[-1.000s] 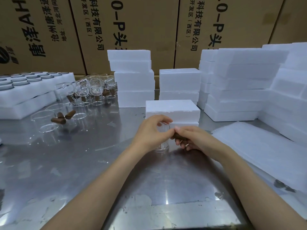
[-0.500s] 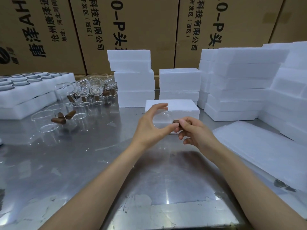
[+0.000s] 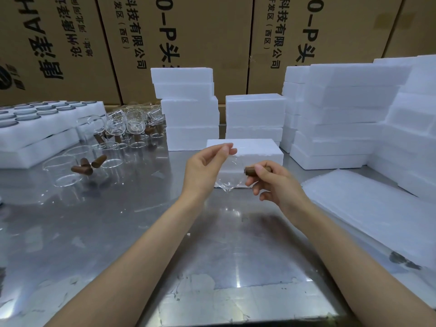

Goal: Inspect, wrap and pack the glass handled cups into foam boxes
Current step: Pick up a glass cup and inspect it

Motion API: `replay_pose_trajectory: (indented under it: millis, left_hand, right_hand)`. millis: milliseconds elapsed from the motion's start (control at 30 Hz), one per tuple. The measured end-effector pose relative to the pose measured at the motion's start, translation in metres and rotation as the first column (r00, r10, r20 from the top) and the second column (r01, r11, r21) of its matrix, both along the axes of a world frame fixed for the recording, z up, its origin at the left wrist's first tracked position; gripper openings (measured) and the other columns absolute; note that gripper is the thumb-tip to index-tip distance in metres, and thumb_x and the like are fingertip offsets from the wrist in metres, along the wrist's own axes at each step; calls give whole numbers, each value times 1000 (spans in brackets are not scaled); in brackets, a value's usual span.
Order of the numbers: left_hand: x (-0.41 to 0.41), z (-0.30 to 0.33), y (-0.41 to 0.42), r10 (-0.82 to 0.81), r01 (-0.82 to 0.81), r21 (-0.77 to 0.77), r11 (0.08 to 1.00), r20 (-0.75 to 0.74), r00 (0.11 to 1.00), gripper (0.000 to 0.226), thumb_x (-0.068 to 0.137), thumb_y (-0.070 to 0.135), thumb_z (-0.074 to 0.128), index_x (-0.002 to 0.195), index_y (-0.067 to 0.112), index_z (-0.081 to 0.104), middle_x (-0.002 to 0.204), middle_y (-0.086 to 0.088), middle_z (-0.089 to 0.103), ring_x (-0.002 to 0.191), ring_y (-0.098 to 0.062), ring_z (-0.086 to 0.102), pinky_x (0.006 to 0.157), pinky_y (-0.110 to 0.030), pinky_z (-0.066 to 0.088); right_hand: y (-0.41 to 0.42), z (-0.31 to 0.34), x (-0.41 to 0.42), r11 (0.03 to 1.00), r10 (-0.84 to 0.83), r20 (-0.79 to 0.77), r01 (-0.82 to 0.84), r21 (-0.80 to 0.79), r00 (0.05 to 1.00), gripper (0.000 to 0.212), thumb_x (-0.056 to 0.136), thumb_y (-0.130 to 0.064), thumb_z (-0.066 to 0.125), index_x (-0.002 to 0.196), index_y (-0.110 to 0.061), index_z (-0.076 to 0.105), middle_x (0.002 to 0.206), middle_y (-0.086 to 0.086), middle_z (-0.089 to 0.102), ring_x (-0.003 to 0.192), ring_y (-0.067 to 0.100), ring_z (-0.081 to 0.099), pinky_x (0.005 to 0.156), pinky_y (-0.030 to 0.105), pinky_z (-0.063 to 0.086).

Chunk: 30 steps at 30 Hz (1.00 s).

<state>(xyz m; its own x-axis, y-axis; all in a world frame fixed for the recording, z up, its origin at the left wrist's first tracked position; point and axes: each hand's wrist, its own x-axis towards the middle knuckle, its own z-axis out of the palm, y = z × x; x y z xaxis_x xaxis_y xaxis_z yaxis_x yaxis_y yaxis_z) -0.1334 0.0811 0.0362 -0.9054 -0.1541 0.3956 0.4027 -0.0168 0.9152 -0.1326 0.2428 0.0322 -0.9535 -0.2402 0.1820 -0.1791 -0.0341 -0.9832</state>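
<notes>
I hold a clear glass cup (image 3: 230,172) on its side above the steel table (image 3: 118,232), its spout pointing down. My right hand (image 3: 271,182) pinches its brown wooden handle (image 3: 256,170). My left hand (image 3: 205,168) grips the cup's body, thumb and fingertips at its upper rim. Just behind the cup lies a closed white foam box (image 3: 250,153). More handled glass cups (image 3: 77,169) stand or lie at the left, and a cluster of them (image 3: 132,125) sits further back.
Foam trays (image 3: 42,128) holding dark-rimmed glasses are at the far left. Stacks of white foam boxes (image 3: 188,109) (image 3: 342,114) line the back and right. White foam wrap sheets (image 3: 368,208) lie at the right. Cardboard cartons (image 3: 188,31) form the back wall.
The cup was lifted off the table and tipped onto its side. My left hand shifted from covering it to gripping its body, and both hands rose slightly.
</notes>
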Motion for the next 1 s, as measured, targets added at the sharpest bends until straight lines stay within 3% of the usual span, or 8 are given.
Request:
replay_pose_trajectory:
  millis: [100, 200, 300, 467, 700, 800, 933, 1000]
  left_hand:
    - [-1, 3, -2, -105, 106, -1, 994, 36, 994, 18, 96, 30, 56, 111, 29, 66, 104, 11, 73, 111, -1, 61, 103, -27, 39]
    - [0, 4, -1, -225, 226, -7, 974, 51, 973, 24, 91, 32, 58, 114, 28, 65, 113, 8, 71, 118, -5, 58, 109, -30, 35]
    - [3, 5, 0, -350, 351, -8, 937, 57, 935, 32, 80, 33, 62, 112, 29, 66, 119, 7, 68, 121, -2, 55, 106, -24, 36]
    - [4, 6, -2, -481, 480, 22, 877, 33, 876, 48, 73, 14, 66, 120, 21, 61, 127, 6, 63, 126, -2, 50, 99, -14, 41]
    - [0, 1, -1, -459, 461, -34, 887, 52, 887, 59, 72, 1, 76, 125, 22, 58, 133, 5, 59, 128, -7, 50, 89, -18, 47]
    - [2, -1, 1, -424, 427, -68, 902, 60, 904, 61, 69, 6, 75, 124, 26, 56, 130, 9, 60, 120, -1, 55, 86, -20, 50]
    - [3, -4, 5, -313, 319, -159, 934, 66, 948, 65, 70, 3, 81, 125, 25, 54, 128, 7, 59, 121, -1, 52, 100, -27, 47]
    - [4, -6, 8, -242, 244, -208, 947, 38, 970, 58, 74, 4, 80, 122, 24, 55, 122, 8, 59, 119, -2, 53, 97, -23, 47]
  right_hand:
    - [3, 4, -1, 993, -59, 29, 61, -99, 998, 20, 98, -22, 47, 86, -12, 60, 61, -3, 62, 52, 10, 51, 48, 18, 38]
    - [6, 7, 0, 967, -124, 63, 134, -215, 990, 22, 98, -23, 44, 83, -13, 56, 53, -4, 56, 48, 8, 47, 46, 17, 37]
    - [9, 9, 0, 931, -160, 113, 188, -312, 981, 19, 97, -22, 45, 83, -12, 54, 51, -7, 54, 45, 7, 44, 46, 18, 36]
    - [10, 10, -2, 896, -145, 173, 203, -396, 974, 19, 96, -22, 44, 84, -12, 54, 49, -7, 52, 42, 6, 42, 42, 18, 35]
    - [9, 7, -3, 911, -135, 169, 190, -367, 976, 21, 97, -25, 43, 85, -11, 52, 46, -5, 50, 42, 7, 42, 43, 18, 36]
    - [7, 5, -4, 920, -140, 163, 189, -344, 977, 23, 97, -25, 44, 82, -12, 53, 46, -5, 50, 41, 7, 42, 44, 18, 37]
    - [5, 2, -4, 939, -161, 118, 189, -288, 980, 24, 98, -25, 44, 80, -12, 55, 49, -2, 51, 43, 8, 45, 45, 19, 39]
    - [3, 0, -5, 949, -160, 90, 178, -261, 983, 25, 98, -25, 44, 80, -13, 55, 50, -3, 52, 44, 7, 47, 45, 19, 41]
